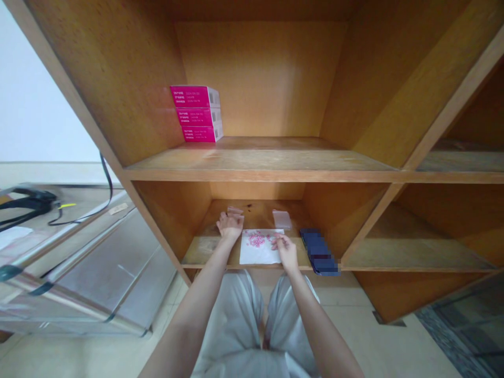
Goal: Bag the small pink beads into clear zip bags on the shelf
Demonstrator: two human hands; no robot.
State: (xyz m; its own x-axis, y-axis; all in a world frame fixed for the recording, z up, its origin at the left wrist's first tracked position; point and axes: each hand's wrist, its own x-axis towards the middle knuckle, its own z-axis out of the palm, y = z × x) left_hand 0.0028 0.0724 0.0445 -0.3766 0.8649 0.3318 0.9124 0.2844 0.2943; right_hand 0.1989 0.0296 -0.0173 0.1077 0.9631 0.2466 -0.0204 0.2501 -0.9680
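Observation:
On the lower shelf lies a sheet of white paper (252, 255) with a cluster of small pink-red pills (256, 239) on it. My left hand (230, 226) is left of the paper's far corner, fingers bent against a small clear plastic bag (235, 210). Over the right side of the sheet is my right hand (286, 251), its fingertips drawn together beside the pills; anything between them is too small to make out. A second clear plastic bag (282, 219) lies flat behind the paper.
A dark blue phone-like object (318, 252) lies at the shelf's right, overhanging its front edge. Three stacked pink boxes (197, 115) stand on the upper shelf (268, 157). A wooden divider (372, 226) bounds the right. At the left is a metal-framed rack (98, 278) with black cables.

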